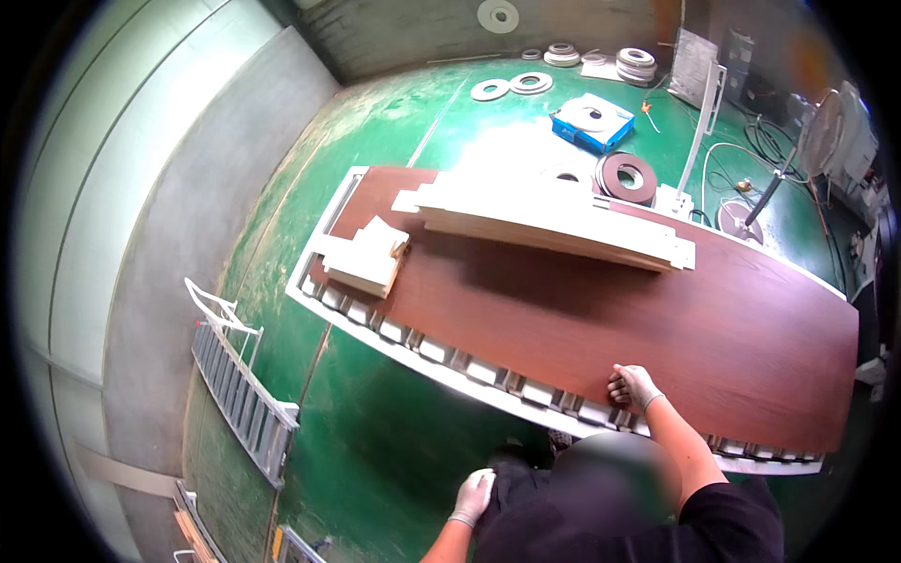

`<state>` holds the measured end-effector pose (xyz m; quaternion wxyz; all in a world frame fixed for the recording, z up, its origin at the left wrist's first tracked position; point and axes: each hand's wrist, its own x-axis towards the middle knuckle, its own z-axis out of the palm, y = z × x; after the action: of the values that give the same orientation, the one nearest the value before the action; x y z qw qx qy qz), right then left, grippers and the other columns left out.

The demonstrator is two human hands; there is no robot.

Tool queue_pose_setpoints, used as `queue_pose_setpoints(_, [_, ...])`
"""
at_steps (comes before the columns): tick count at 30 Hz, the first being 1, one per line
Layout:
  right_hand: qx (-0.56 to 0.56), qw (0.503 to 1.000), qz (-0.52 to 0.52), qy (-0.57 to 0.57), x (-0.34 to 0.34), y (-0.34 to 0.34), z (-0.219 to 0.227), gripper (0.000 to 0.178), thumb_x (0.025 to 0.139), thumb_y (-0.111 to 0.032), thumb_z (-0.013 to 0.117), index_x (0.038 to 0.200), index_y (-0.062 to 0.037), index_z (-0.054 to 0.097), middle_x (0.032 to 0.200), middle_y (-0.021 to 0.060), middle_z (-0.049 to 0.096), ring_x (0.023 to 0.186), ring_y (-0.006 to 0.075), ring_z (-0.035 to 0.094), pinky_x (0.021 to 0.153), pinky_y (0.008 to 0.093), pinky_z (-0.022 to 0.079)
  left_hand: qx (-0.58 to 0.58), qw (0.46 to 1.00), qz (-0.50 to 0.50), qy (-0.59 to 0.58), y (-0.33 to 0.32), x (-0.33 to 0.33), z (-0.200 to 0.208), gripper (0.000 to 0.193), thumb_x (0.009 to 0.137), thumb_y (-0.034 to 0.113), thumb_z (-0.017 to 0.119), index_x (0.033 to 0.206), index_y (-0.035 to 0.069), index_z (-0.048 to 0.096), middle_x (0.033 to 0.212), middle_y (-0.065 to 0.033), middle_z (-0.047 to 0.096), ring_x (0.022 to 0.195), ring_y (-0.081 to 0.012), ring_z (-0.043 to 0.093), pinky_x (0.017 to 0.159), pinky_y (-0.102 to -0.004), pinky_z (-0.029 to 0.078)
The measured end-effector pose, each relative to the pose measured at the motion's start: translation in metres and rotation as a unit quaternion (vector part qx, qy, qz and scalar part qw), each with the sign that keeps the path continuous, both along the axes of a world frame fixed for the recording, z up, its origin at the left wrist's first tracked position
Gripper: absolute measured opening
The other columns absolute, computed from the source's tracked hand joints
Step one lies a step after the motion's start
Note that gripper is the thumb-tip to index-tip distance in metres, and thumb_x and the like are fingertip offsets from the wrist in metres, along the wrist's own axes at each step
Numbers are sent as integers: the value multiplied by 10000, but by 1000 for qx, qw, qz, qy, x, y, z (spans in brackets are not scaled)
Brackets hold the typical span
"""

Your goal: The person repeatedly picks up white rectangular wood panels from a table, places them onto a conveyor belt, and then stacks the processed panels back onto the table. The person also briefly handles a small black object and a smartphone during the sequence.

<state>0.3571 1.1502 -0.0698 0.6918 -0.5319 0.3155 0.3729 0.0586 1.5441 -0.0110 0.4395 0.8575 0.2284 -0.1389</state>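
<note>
My right hand (636, 387), in a pale glove with dark finger parts, is over the near side of a long reddish-brown wood-grain board (554, 324). Its fingers are curled in, and nothing shows in them. Low beside my dark trousers hangs my left hand (472, 495), gloved too; its fingers are mostly turned out of sight. The board lies on a white-framed roller table (432, 375). Across its far side rests a stack of long pale strips (554, 230) with brown edges. A smaller stack of short pale pieces (366, 258) sits at the board's left end.
A grey metal ladder-like frame (246, 399) lies on the green floor at left. Beyond the table are a brown roll of edging (626, 178), a blue box (593, 124) and pale rolls (531, 83). A pedestal fan (821, 131) and loose cables stand at far right.
</note>
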Motion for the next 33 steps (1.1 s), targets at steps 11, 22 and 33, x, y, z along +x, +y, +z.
queue_pose_setpoints(11, [6, 975, -209, 75, 174, 173, -28, 540, 1094, -486, 503, 1066, 35, 642, 777, 183, 694, 547, 273, 644, 452, 379, 529, -207, 969, -121, -65, 65, 415, 106, 326, 1086, 205, 610, 1300, -26, 693, 1036, -84, 760, 941, -141, 712, 895, -303, 571])
queue_pose_setpoints(22, [-126, 972, -169, 102, 224, 179, 0, 501, 1067, -400, 539, 920, 59, 679, 714, 209, 701, 517, 302, 675, 463, 398, 564, -86, 881, -309, -347, 22, 865, 98, 370, 1054, 261, 617, 1271, -32, 679, 1218, -191, 710, 1139, -309, 679, 1058, -380, 504])
queue_pose_setpoints(33, [-124, 973, -166, 105, 233, 178, 16, 458, 1038, -357, 529, 902, 50, 690, 755, 194, 725, 595, 273, 713, 536, 374, 591, 188, 792, -579, 42, 26, 977, -11, 877, 893, 726, 665, 1402, 12, 665, 1310, -210, 728, 1214, -348, 690, 1063, -402, 502])
